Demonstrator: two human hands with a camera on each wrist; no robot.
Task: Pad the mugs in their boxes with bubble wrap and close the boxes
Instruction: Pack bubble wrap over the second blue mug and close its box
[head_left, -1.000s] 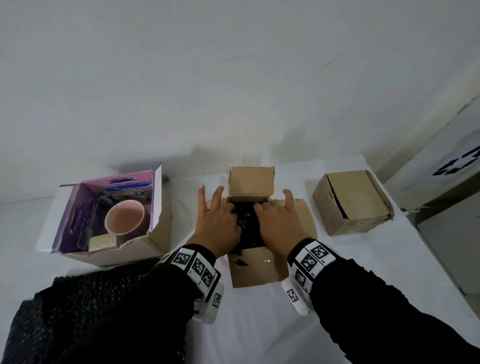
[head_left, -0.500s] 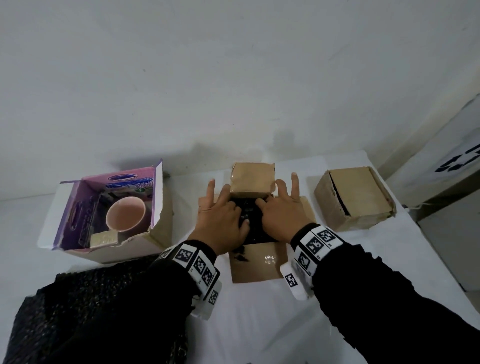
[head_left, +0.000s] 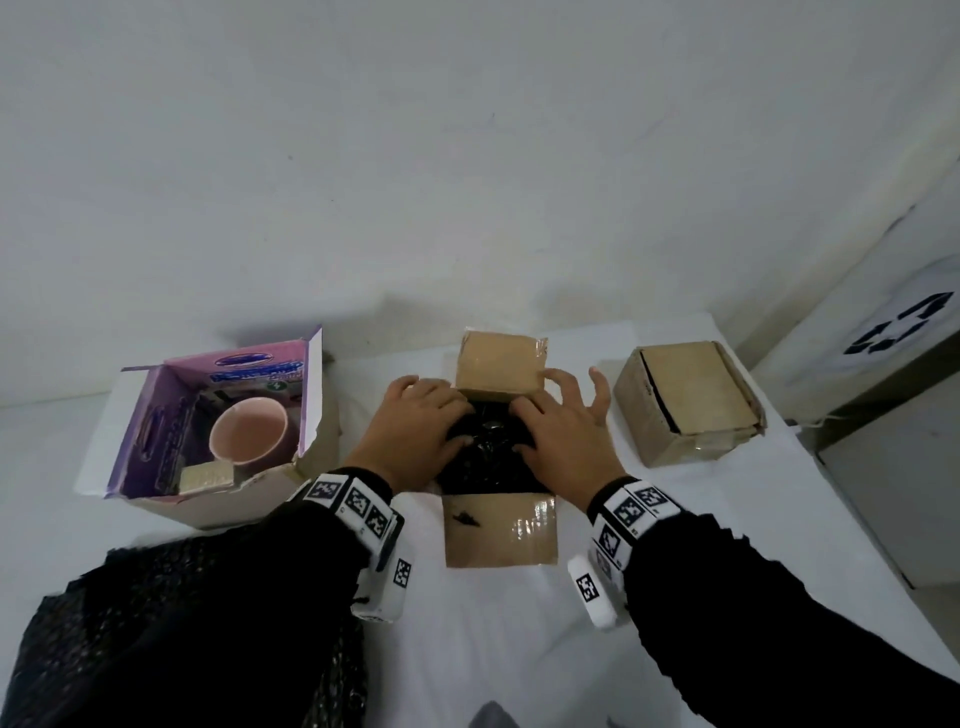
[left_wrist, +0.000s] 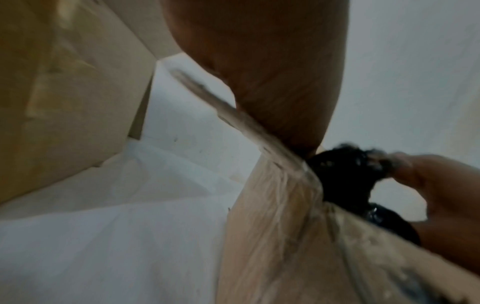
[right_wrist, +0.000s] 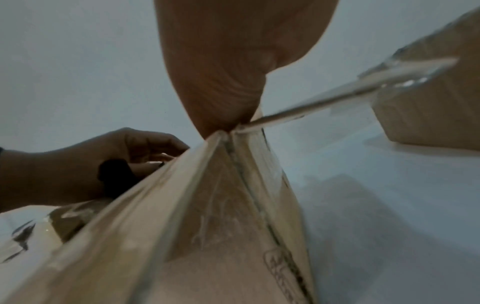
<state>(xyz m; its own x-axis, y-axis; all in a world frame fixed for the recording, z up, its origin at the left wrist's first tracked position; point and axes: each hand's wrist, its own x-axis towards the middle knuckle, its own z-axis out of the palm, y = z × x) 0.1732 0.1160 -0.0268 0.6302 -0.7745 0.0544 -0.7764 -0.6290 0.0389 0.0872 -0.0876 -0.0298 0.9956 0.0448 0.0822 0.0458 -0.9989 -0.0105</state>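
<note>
An open brown box (head_left: 501, 530) stands mid-table, stuffed with black bubble wrap (head_left: 488, 462); no mug shows inside it. Its far flap (head_left: 498, 366) stands up and its near flap lies flat toward me. My left hand (head_left: 415, 431) lies palm down on the box's left side, its fingers curled into the wrap (right_wrist: 114, 174). My right hand (head_left: 561, 431) presses the wrap (left_wrist: 345, 164) from the right with its fingers spread by the far flap. To the left, an open purple box (head_left: 156, 415) holds a pink mug (head_left: 249, 431).
A closed brown box (head_left: 691, 400) sits at the right, near the table's right edge. A heap of black bubble wrap (head_left: 104, 649) lies at the front left. A small beige block (head_left: 205, 475) rests in the purple box. A wall runs behind the table.
Both hands have slid further over the wrap toward the far flap. The left fingers, stretched out before, now curl down into the wrap.
</note>
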